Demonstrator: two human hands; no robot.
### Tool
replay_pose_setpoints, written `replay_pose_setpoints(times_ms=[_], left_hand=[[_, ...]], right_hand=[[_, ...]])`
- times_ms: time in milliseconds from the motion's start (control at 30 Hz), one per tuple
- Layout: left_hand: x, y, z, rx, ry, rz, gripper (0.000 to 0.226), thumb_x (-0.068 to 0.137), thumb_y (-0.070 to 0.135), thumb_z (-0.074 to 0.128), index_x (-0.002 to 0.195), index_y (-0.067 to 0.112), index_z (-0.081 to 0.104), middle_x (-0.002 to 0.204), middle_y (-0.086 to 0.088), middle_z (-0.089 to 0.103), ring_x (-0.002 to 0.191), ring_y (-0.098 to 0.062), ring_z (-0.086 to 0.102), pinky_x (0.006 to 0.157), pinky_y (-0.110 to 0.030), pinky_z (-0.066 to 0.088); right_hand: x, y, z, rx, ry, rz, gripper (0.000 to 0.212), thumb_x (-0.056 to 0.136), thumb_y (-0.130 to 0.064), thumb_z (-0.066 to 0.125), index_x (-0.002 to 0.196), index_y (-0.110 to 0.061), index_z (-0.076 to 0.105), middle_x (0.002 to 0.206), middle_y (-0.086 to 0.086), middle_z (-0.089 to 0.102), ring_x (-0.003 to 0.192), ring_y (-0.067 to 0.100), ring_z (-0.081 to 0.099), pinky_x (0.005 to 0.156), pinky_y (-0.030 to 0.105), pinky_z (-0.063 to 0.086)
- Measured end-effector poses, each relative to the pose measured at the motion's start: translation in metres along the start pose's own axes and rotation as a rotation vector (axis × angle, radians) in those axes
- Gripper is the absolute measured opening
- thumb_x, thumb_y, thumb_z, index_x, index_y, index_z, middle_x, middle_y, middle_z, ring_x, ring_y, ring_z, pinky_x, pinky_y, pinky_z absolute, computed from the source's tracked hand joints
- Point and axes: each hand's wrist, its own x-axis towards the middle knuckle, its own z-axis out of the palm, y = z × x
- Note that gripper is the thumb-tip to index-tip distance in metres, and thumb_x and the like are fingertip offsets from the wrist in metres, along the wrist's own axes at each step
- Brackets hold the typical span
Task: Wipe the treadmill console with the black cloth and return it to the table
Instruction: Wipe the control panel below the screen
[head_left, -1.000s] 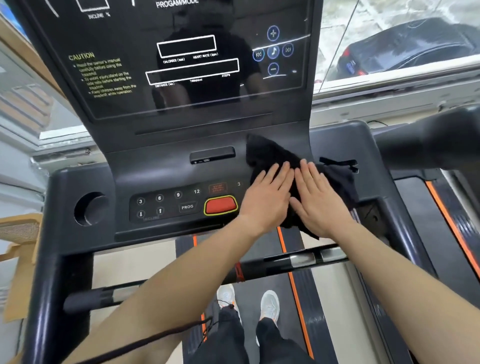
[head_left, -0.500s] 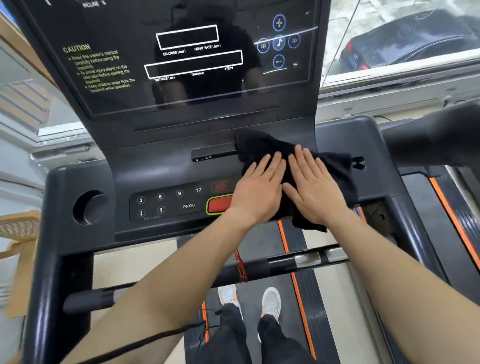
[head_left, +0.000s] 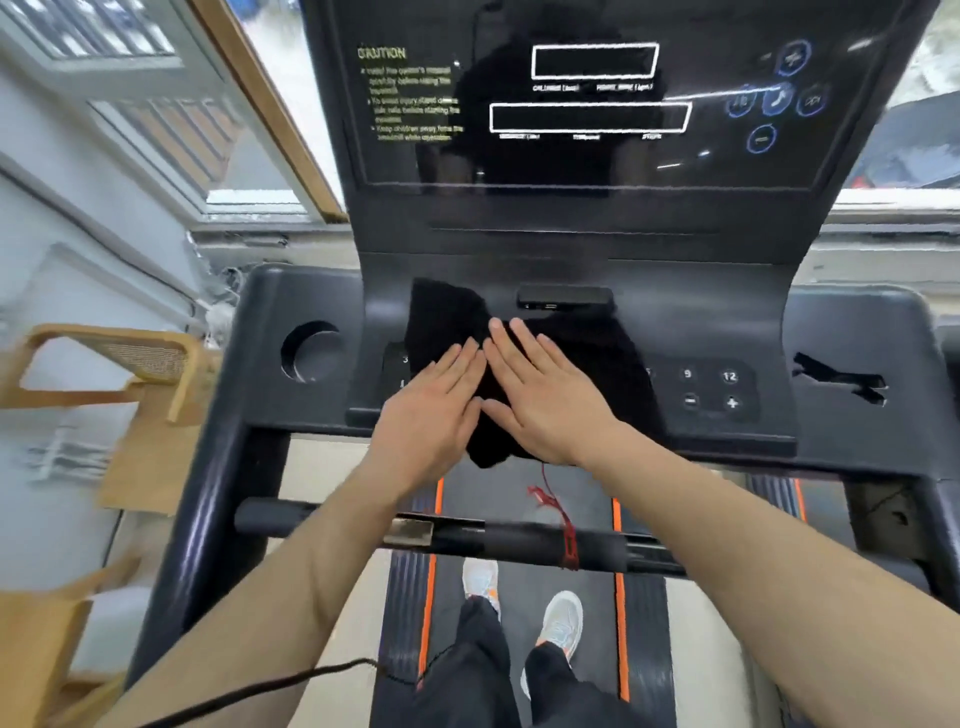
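1. Black cloth (head_left: 587, 364) lies spread over the middle of the treadmill console (head_left: 727, 312), covering the central buttons below the dark display (head_left: 587, 104).
2. A person's left hand (head_left: 434, 405) and right hand (head_left: 540, 395) press flat on it side by side, fingers straight and close together, gripping nothing.
3. The wiping step appears under way; the return to the table is not yet begun, and no table is identifiable here.
4. The next move likely calls for even pressure toward the cup holder (head_left: 311, 351) side.
5. The cloth's long axis runs roughly left to right, one corner drooping off the front edge.
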Motion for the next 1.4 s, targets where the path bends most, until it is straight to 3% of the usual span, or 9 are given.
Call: replay_pose_setpoints(times_ms=[300,600,767,933,1067,1133,1200,1300,1400], left_hand=[[-0.019,-0.024,-0.003,0.042,-0.021,-0.195,0.061,0.097,0.024,0.024,0.149,-0.004,0.039,0.152,-0.025,0.043,0.142,-0.042,0.038,0.114,-0.052,0.038],[0.091,0.15,0.016,-0.043,-0.103,0.194,0.058,0.104,0.024,0.036,0.159,0.01,0.02,0.167,-0.009,0.017,0.154,-0.026,0.014,0.122,-0.04,0.018],[0.089,0.19,0.031,0.055,-0.13,0.287,0.061,0.105,0.026,0.032,0.16,0.009,0.012,0.168,-0.009,0.01,0.155,-0.027,0.009,0.124,-0.042,0.017],[0.047,0.17,0.031,0.092,-0.067,0.282,0.069,0.1,0.023,0.048,0.159,0.007,0.017,0.167,-0.011,0.015,0.154,-0.025,0.016,0.123,-0.038,0.019],[0.023,0.155,0.028,0.08,0.113,0.188,0.066,0.078,0.004,0.073,0.141,0.009,0.055,0.145,-0.008,0.057,0.129,-0.018,0.058,0.085,-0.033,0.058],[0.023,0.155,0.022,0.096,0.145,0.154,0.045,0.076,0.006,0.077,0.118,0.017,0.069,0.112,-0.001,0.073,0.095,-0.017,0.072,0.056,-0.031,0.057],[0.028,0.159,0.007,0.153,0.147,0.078,0.017,0.083,0.015,0.072,0.097,0.025,0.07,0.084,0.005,0.072,0.073,-0.019,0.07,0.051,-0.029,0.049],[0.038,0.169,-0.014,-0.183,0.191,-0.114,0.017,0.094,0.023,0.056,0.104,0.027,0.069,0.093,0.003,0.075,0.086,-0.023,0.069,0.073,-0.035,0.052],[0.054,0.182,-0.041,-0.76,0.276,-0.381,0.012,0.09,0.016,0.06,0.096,0.024,0.068,0.092,0.003,0.074,0.088,-0.018,0.067,0.084,-0.031,0.053]], right_hand=[[0.033,-0.035,-0.004,0.005,-0.076,-0.104,0.071,0.104,-0.054,0.018,0.161,-0.014,-0.001,0.169,0.002,-0.011,0.155,0.019,-0.014,0.126,0.039,-0.002],[-0.121,0.135,-0.008,-0.045,-0.05,0.247,0.085,0.093,-0.064,0.003,0.161,-0.013,0.003,0.166,0.002,-0.012,0.153,0.019,-0.014,0.126,0.04,0.003],[-0.161,0.128,0.017,-0.014,0.112,0.402,0.075,0.1,-0.053,0.015,0.158,-0.005,0.017,0.168,0.011,0.008,0.155,0.028,0.005,0.125,0.043,0.011],[-0.162,0.103,0.034,-0.074,0.222,0.262,0.067,0.101,-0.04,0.04,0.156,-0.005,0.029,0.166,0.012,0.02,0.153,0.031,0.02,0.122,0.045,0.019],[-0.152,0.082,0.029,-0.039,0.223,0.177,0.071,0.09,-0.026,0.066,0.153,-0.006,0.038,0.163,0.011,0.031,0.149,0.032,0.031,0.117,0.047,0.031],[-0.147,0.076,0.024,-0.012,0.191,0.166,0.075,0.083,-0.018,0.073,0.15,-0.005,0.042,0.161,0.011,0.036,0.146,0.033,0.036,0.115,0.047,0.036],[-0.146,0.076,0.021,-0.009,0.217,0.133,0.076,0.073,-0.008,0.079,0.144,-0.004,0.05,0.154,0.014,0.045,0.139,0.036,0.046,0.107,0.049,0.046],[-0.152,0.075,0.017,0.069,0.404,0.189,0.067,0.068,-0.009,0.081,0.131,-0.007,0.062,0.138,0.019,0.06,0.12,0.04,0.06,0.087,0.05,0.057],[-0.155,0.072,-0.002,0.25,0.577,0.536,0.036,0.086,-0.032,0.069,0.121,-0.022,0.068,0.119,0.011,0.06,0.105,0.033,0.056,0.079,0.043,0.053]])
